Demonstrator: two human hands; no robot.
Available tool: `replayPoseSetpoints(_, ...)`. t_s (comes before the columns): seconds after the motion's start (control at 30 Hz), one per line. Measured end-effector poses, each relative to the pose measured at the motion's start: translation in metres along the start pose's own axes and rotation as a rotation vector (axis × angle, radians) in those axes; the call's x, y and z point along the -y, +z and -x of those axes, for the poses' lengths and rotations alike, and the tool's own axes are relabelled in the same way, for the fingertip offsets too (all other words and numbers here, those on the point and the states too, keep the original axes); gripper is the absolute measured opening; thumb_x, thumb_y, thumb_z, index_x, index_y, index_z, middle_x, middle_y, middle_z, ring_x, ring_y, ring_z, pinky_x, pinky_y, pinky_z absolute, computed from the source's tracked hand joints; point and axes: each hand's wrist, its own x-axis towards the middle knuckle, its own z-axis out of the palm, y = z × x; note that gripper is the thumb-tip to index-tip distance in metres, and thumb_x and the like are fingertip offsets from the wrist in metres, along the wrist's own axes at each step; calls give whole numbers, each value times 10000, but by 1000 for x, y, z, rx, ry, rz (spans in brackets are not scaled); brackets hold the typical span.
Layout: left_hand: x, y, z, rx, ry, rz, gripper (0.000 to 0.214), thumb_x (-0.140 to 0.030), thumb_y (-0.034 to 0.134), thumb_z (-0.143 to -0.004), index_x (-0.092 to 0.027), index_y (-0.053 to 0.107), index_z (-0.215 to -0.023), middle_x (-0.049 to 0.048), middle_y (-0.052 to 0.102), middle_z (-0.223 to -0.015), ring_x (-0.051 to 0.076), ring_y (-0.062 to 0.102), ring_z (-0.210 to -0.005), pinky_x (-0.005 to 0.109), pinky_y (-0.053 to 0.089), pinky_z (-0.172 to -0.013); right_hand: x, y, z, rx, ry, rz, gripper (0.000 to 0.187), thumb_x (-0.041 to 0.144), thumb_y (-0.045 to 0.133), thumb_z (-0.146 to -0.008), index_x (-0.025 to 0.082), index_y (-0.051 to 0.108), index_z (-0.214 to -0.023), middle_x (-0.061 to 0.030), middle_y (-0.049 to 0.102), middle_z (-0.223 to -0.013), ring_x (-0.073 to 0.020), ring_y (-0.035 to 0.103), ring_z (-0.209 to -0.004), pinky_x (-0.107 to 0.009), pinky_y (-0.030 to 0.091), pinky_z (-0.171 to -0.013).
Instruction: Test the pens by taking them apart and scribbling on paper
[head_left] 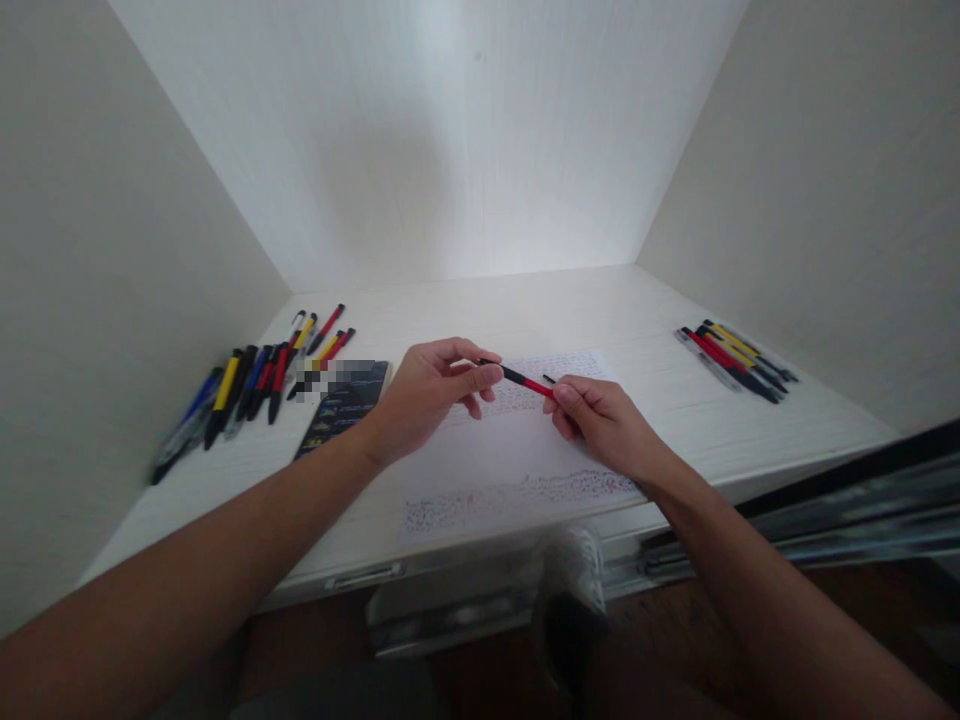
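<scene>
A red and black pen [523,380] is held slantwise between both hands, just above a sheet of paper. My left hand [439,385] pinches its black end between thumb and forefinger. The red end sits in the closed fingers of my right hand [596,415], where a small black part sticks up by the fingertips. Beneath lies the white sheet [502,450], covered at top and bottom with dense small marks; my hands hide part of it. A dark printed booklet or card [349,405] lies left of the sheet, partly behind my left forearm.
Several pens in red, yellow, blue and black [251,385] lie along the left side of the white surface [517,310]. Another group of pens [735,360] lies at the right. White walls [480,150] enclose the back and sides. Below the front edge is a metal rail [450,610].
</scene>
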Motion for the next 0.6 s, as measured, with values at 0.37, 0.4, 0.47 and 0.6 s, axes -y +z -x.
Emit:
replayPoseSetpoints(0.37, -8, 12, 5, -92, -32, -14, 89, -236, 766, -780, -171, 707, -765, 8, 657, -605, 82, 571, -494, 199, 450, -456, 0, 0, 0, -92, -37, 28, 283, 301, 561, -955, 205, 611, -694, 14, 600, -654, -124, 534, -628, -294, 400, -631)
replayPoseSetpoints(0.4, -8, 10, 5, -63, -21, -7, 79, -238, 763, -785, -175, 716, -787, 2, 653, -590, 82, 572, -487, 198, 457, -457, -1, -1, -1, -54, -29, -12, 303, 310, 548, -963, 202, 611, -687, 13, 597, -649, -121, 533, -622, -291, 399, -628)
replayPoseSetpoints(0.47, -10, 7, 5, -6, 20, -3, 54, -220, 757, -788, -180, 722, -795, -4, 653, -579, 83, 576, -477, 195, 469, -455, -3, -3, -3, 28, -2, -120, 326, 344, 528, -976, 197, 618, -699, 10, 602, -636, -117, 535, -605, -286, 395, -614)
replayPoseSetpoints(0.6, -17, 5, 4, 78, 143, -62, 59, -139, 753, -764, -165, 713, -730, -2, 663, -611, 81, 594, -492, 185, 488, -449, -10, -9, -4, 184, 65, -339, 341, 426, 521, -986, 187, 649, -780, 17, 595, -591, -102, 497, -535, -273, 357, -555)
